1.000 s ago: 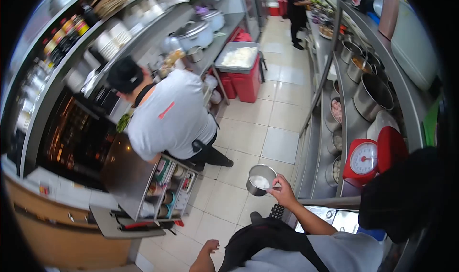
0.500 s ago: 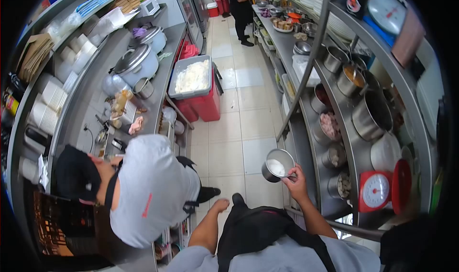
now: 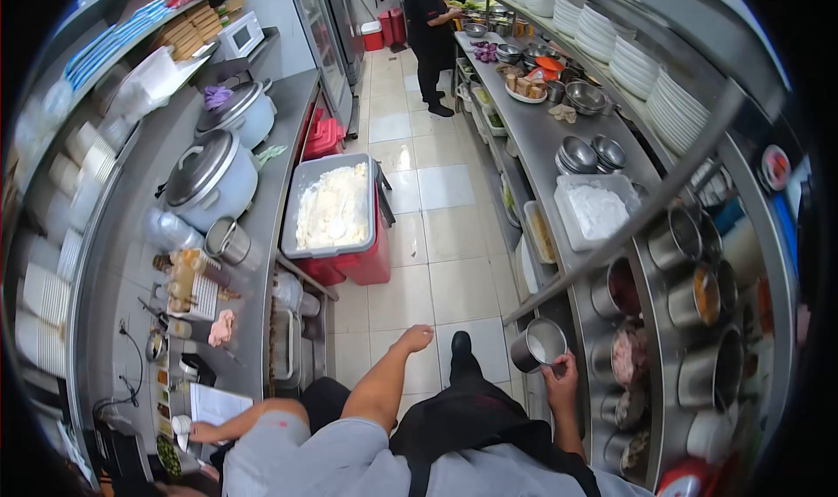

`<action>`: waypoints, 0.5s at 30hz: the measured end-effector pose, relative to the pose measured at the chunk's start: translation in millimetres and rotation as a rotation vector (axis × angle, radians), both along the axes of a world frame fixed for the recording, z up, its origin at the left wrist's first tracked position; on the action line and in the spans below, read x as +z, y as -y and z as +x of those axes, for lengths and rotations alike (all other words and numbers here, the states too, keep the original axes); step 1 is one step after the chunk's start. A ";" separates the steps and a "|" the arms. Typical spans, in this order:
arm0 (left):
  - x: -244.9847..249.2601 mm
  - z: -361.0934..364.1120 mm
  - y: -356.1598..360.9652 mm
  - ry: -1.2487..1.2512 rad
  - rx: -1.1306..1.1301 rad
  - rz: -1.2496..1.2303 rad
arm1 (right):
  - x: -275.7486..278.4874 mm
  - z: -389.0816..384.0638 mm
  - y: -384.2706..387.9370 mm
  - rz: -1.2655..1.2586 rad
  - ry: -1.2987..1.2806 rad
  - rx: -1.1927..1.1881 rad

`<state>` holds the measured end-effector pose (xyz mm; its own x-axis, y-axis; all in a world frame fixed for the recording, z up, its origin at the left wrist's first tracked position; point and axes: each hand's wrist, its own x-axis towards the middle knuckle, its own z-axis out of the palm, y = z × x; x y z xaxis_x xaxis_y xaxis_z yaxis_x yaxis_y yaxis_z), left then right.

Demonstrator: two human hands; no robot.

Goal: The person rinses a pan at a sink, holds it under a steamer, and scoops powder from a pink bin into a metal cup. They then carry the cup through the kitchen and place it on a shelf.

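Note:
My right hand (image 3: pixel 560 380) is closed on the handle of a round metal pot (image 3: pixel 526 355), low beside the right-hand shelves. White contents show inside the pot. My left hand (image 3: pixel 417 337) hangs over the tiled aisle, its fingers loosely curled with nothing in them. Closest to the pot on the shelf side are metal containers, one with dark red contents (image 3: pixel 618 289) and another with pale pink meat (image 3: pixel 628 355).
A tub of white food (image 3: pixel 375 202) sits on a red bin (image 3: pixel 371 261) left of the aisle. On the right counter stands a box of white powder (image 3: pixel 598 211). A co-worker's arm (image 3: pixel 262 417) is close on my left; another person (image 3: pixel 428 39) stands far ahead.
I have moved forward along the aisle, so the co-worker on the left now sits lower in view. My left hand has swung forward; the pot stays in my right hand.

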<state>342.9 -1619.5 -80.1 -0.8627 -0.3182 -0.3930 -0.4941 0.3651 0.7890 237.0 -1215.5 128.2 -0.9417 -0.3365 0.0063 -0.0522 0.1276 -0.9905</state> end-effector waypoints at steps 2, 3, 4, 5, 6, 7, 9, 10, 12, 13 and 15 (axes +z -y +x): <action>-14.3 -0.7 38.1 0.282 -0.090 -0.066 | -14.9 -52.6 40.4 -0.015 -0.029 0.002; -3.7 2.4 50.6 0.421 0.002 0.028 | -4.6 -75.0 66.5 -0.021 -0.024 0.001; 6.5 6.8 58.2 0.563 0.095 0.125 | 4.9 -98.8 93.3 -0.005 -0.036 0.024; 8.4 1.9 69.4 0.565 0.099 0.120 | 16.7 -129.1 123.3 0.008 -0.054 0.051; 8.6 -0.5 81.1 0.449 0.141 0.153 | 21.7 -160.5 151.4 0.001 -0.050 0.052; 8.9 -7.0 98.1 0.335 0.183 0.186 | 25.4 -190.1 180.4 0.043 -0.045 0.125; 31.8 -39.5 129.2 0.188 0.180 0.224 | 42.6 -241.8 241.5 0.087 -0.028 0.206; 46.9 -60.8 141.1 0.024 0.175 0.265 | 57.0 -265.3 277.5 0.077 -0.122 0.285; 108.3 -111.2 165.4 -0.019 0.260 0.352 | 79.7 -309.2 346.9 0.067 -0.225 0.380; 140.9 -136.9 177.8 -0.059 0.332 0.437 | 88.0 -327.6 379.8 0.075 -0.293 0.459; 180.6 -186.0 207.3 -0.150 0.362 0.513 | 91.9 -359.3 443.6 0.083 -0.363 0.548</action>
